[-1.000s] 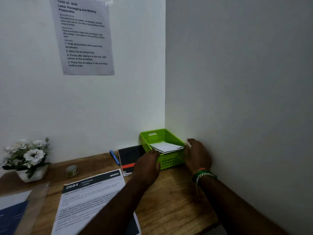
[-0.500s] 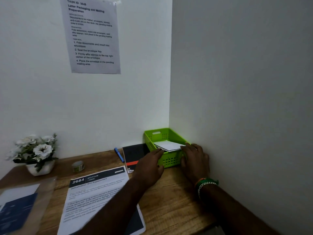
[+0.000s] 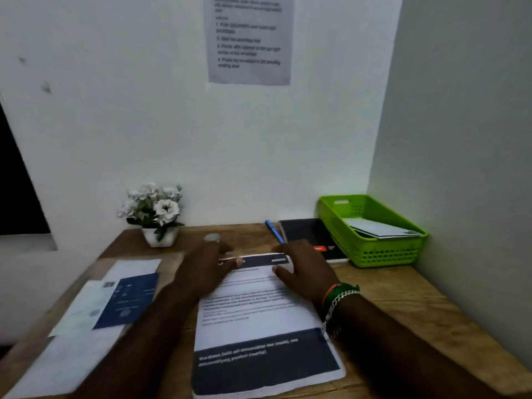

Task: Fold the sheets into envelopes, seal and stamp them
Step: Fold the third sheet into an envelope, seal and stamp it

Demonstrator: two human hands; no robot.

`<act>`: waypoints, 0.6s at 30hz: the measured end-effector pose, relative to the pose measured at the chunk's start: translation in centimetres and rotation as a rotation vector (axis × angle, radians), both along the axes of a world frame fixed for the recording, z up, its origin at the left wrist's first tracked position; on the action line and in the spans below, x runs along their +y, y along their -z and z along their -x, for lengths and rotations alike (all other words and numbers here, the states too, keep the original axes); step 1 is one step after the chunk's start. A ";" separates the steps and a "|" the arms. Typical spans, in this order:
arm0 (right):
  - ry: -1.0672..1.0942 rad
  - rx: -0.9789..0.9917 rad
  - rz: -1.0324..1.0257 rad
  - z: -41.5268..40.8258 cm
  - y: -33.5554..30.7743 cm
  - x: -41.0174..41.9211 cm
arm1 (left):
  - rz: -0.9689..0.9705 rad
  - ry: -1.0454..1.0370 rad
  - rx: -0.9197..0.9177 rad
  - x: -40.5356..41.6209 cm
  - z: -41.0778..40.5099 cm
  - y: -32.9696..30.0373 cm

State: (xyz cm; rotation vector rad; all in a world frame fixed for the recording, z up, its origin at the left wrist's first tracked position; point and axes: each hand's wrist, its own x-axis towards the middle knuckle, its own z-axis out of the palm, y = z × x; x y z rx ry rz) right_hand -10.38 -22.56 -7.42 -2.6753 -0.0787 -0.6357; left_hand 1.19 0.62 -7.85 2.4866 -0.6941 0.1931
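On the brown wooden table [image 3: 403,295] lies a white printed sheet with dark bands [image 3: 259,321]. The left hand [image 3: 205,272] and right hand [image 3: 305,272] hover over its far edge, fingers [image 3: 280,273] spread and loose, gripping nothing. At the right corner, a green plastic basket [image 3: 374,251] holds white folded envelopes [image 3: 377,227].

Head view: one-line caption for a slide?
Both hands, left and right, over the top of a printed sheet on the desk; green basket at right.
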 end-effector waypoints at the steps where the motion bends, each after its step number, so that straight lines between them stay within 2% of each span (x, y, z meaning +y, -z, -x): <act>1: 0.021 -0.001 0.055 -0.9 -0.1 0.5 | 0.005 -0.009 0.012 0.8 -0.3 0.3; 6: 0.119 0.011 0.240 -3.6 0.6 0.1 | -0.004 0.056 0.106 2.7 -1.8 0.4; 10: 0.133 0.145 0.269 -4.7 1.8 -1.2 | -0.162 0.085 0.106 2.3 -1.6 0.4; 18: 0.086 0.129 0.163 -4.7 0.8 -1.2 | -0.190 0.034 0.094 2.1 -1.9 0.2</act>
